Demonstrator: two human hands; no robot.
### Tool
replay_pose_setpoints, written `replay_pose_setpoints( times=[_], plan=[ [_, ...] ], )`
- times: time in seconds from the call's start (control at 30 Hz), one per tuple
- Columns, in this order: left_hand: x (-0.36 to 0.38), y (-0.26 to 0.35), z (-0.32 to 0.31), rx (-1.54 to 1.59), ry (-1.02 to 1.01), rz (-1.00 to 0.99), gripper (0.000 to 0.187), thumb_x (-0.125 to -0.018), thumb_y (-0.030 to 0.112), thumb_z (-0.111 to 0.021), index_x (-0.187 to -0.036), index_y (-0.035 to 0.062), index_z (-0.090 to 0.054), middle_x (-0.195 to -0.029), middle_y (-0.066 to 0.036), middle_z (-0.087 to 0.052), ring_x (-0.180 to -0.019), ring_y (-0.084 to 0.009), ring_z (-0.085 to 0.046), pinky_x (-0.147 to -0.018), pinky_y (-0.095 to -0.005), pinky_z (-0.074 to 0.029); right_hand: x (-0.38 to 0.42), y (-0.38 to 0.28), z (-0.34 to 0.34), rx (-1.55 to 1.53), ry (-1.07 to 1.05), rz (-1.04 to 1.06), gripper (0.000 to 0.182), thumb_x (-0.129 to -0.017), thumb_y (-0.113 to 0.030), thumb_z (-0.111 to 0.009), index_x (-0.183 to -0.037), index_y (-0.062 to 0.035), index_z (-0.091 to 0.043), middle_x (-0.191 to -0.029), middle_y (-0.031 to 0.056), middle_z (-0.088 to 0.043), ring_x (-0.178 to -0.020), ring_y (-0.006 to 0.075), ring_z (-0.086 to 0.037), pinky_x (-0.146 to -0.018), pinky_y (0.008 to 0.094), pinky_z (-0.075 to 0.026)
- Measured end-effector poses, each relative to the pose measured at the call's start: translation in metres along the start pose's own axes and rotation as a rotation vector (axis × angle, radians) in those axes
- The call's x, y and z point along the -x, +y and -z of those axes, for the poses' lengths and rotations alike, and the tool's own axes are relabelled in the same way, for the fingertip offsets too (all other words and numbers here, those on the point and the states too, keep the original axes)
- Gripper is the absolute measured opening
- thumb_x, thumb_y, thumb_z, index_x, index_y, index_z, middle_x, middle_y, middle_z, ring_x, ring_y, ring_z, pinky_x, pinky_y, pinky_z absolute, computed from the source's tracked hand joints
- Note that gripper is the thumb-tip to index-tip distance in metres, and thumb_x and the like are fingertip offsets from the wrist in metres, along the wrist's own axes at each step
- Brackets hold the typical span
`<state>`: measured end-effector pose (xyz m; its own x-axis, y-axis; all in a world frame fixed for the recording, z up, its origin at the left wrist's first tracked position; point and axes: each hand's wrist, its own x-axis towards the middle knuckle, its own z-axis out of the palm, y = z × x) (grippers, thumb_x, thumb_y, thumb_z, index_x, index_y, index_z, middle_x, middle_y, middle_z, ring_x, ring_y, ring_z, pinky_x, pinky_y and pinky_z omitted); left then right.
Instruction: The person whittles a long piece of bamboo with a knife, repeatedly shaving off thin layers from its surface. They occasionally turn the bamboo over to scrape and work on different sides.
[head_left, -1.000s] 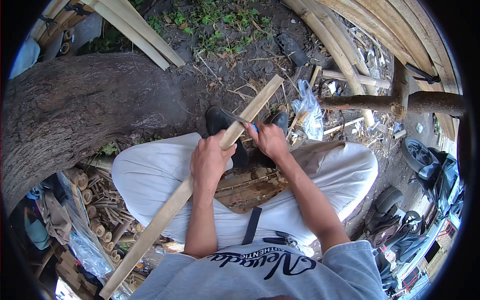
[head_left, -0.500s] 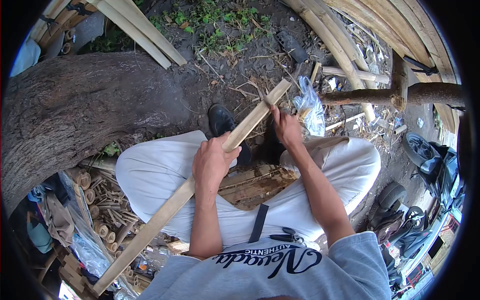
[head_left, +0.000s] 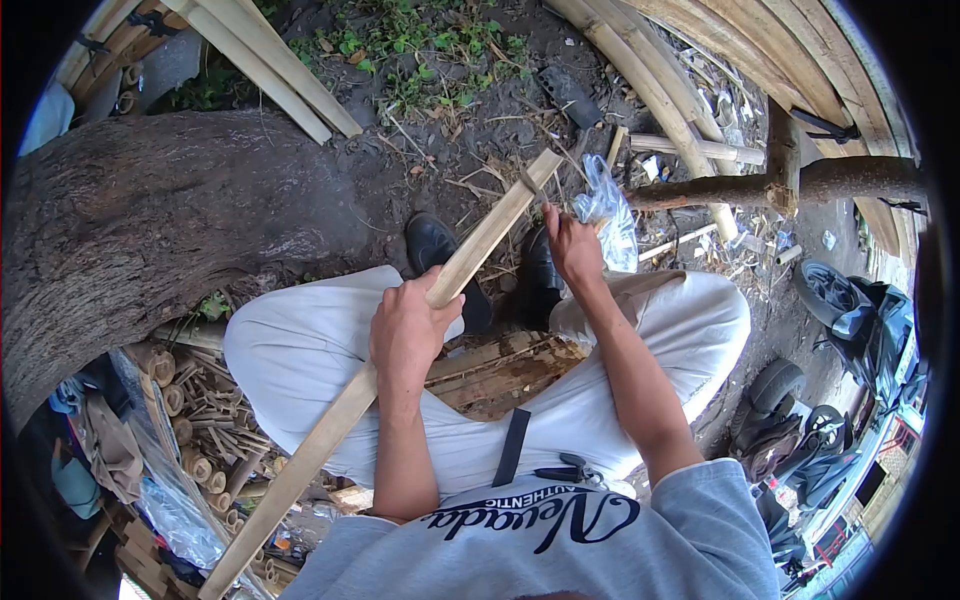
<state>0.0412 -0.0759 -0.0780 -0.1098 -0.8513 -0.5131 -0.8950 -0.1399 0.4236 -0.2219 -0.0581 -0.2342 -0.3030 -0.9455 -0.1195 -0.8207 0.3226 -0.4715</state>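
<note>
A long split bamboo strip (head_left: pixel 300 470) runs slantwise across my lap, from the lower left up to a far end above my shoes. My left hand (head_left: pixel 408 325) is closed around it near the middle, over my left thigh. Closed on the handle of a knife (head_left: pixel 532 186), my right hand (head_left: pixel 575 248) sits close to the strip's far end. The dark blade lies across the strip there, touching its face; the handle is mostly hidden in the fingers.
A thick tree trunk (head_left: pixel 180 210) lies left. Cut bamboo pieces (head_left: pixel 215 430) are piled at lower left. A clear plastic bag (head_left: pixel 612 215) rests beyond my right hand. Bamboo poles (head_left: pixel 650 80) and a branch (head_left: pixel 850 182) stand at right, with a parked motorcycle (head_left: pixel 860 320) farther off.
My right hand and the knife have moved slightly up toward the strip's far end. The blade now lies more across the strip. The whole view has shifted a little.
</note>
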Motion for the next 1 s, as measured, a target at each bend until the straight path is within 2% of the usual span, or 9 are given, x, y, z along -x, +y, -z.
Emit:
replay_pose_setpoints(
  times=[0.17, 0.23, 0.37, 0.5, 0.63, 0.77, 0.83, 0.9, 1.0],
  plan=[
    [0.002, 0.009, -0.002, -0.010, 0.079, -0.017, 0.050, -0.086, 0.037, -0.079, -0.130, 0.0167, -0.069, -0.102, -0.021, -0.071, -0.101, -0.0402, -0.067, -0.089, -0.0496, -0.053, 0.030, -0.046, 0.010, -0.011, -0.196, 0.281, 0.057, -0.108, -0.049, -0.043, -0.085, -0.0017, -0.066, -0.062, 0.0259, -0.061, -0.065, 0.0479, -0.066, -0.061, 0.0566, -0.053],
    [0.005, 0.003, -0.005, -0.022, 0.058, -0.027, 0.050, -0.086, 0.036, -0.079, -0.131, 0.0164, -0.069, -0.102, -0.022, -0.071, -0.101, -0.0408, -0.068, -0.089, -0.0498, -0.054, 0.003, -0.022, 0.011, 0.007, -0.140, -0.096, 0.064, -0.107, -0.053, -0.042, -0.082, -0.0006, -0.068, -0.065, 0.0280, -0.063, -0.069, 0.0487, -0.067, -0.065, 0.0567, -0.054],
    [0.004, 0.029, 0.006, -0.017, -0.033, 0.006, 0.050, -0.087, 0.035, -0.078, -0.132, 0.0146, -0.069, -0.104, -0.023, -0.071, -0.101, -0.0418, -0.068, -0.088, -0.0498, -0.054, -0.001, -0.006, 0.009, 0.011, -0.059, -0.209, 0.067, -0.108, -0.053, -0.039, -0.082, -0.0006, -0.072, -0.070, 0.0292, -0.065, -0.068, 0.0513, -0.066, -0.066, 0.0586, -0.055],
    [-0.003, 0.018, -0.010, 0.014, 0.050, -0.014, 0.049, -0.087, 0.033, -0.078, -0.131, 0.0134, -0.069, -0.104, -0.024, -0.071, -0.102, -0.0411, -0.068, -0.089, -0.0496, -0.054, 0.032, -0.066, 0.026, -0.015, -0.215, 0.320, 0.055, -0.106, -0.050, -0.046, -0.085, -0.0031, -0.065, -0.064, 0.0248, -0.064, -0.061, 0.0469, -0.066, -0.058, 0.0565, -0.053],
    [0.001, 0.024, -0.007, -0.014, 0.061, -0.030, 0.050, -0.087, 0.034, -0.078, -0.131, 0.0132, -0.068, -0.104, -0.023, -0.071, -0.100, -0.0410, -0.068, -0.088, -0.0497, -0.054, -0.007, -0.001, 0.011, 0.130, -0.209, -0.149, 0.046, -0.108, -0.041, -0.046, -0.097, -0.0017, -0.068, -0.070, 0.0226, -0.066, -0.062, 0.0452, -0.066, -0.054, 0.0540, -0.052],
    [-0.002, 0.027, -0.015, -0.044, -0.024, -0.110, 0.048, -0.087, 0.034, -0.078, -0.130, 0.0131, -0.069, -0.105, -0.022, -0.071, -0.100, -0.0411, -0.068, -0.088, -0.0496, -0.054, 0.000, -0.001, 0.014, 0.098, -0.046, 0.106, 0.035, -0.110, -0.026, -0.041, -0.109, -0.0016, -0.066, -0.073, 0.0242, -0.066, -0.062, 0.0456, -0.065, -0.055, 0.0541, -0.053],
    [-0.006, 0.031, -0.016, -0.020, 0.011, -0.100, 0.047, -0.087, 0.034, -0.078, -0.129, 0.0128, -0.070, -0.105, -0.022, -0.072, -0.101, -0.0406, -0.068, -0.088, -0.0495, -0.054, 0.011, -0.034, 0.007, -0.046, -0.028, 0.095, 0.054, -0.105, -0.050, -0.048, -0.094, -0.0019, -0.070, -0.070, 0.0266, -0.066, -0.070, 0.0482, -0.068, -0.066, 0.0564, -0.055],
    [-0.005, 0.031, -0.011, 0.022, 0.044, -0.053, 0.047, -0.088, 0.033, -0.077, -0.129, 0.0125, -0.070, -0.103, -0.022, -0.072, -0.101, -0.0402, -0.069, -0.087, -0.0498, -0.055, 0.025, -0.065, 0.025, -0.112, -0.221, 0.179, 0.055, -0.104, -0.052, -0.049, -0.090, -0.0021, -0.069, -0.068, 0.0273, -0.065, -0.070, 0.0492, -0.067, -0.065, 0.0555, -0.055],
    [-0.006, 0.020, -0.017, 0.019, 0.149, -0.050, 0.047, -0.087, 0.033, -0.077, -0.130, 0.0133, -0.070, -0.100, -0.022, -0.073, -0.099, -0.0405, -0.070, -0.085, -0.0498, -0.056, 0.016, -0.042, 0.008, -0.049, -0.153, 0.143, 0.059, -0.105, -0.053, -0.047, -0.084, -0.0022, -0.068, -0.069, 0.0288, -0.065, -0.070, 0.0490, -0.067, -0.065, 0.0553, -0.055]
  ],
)
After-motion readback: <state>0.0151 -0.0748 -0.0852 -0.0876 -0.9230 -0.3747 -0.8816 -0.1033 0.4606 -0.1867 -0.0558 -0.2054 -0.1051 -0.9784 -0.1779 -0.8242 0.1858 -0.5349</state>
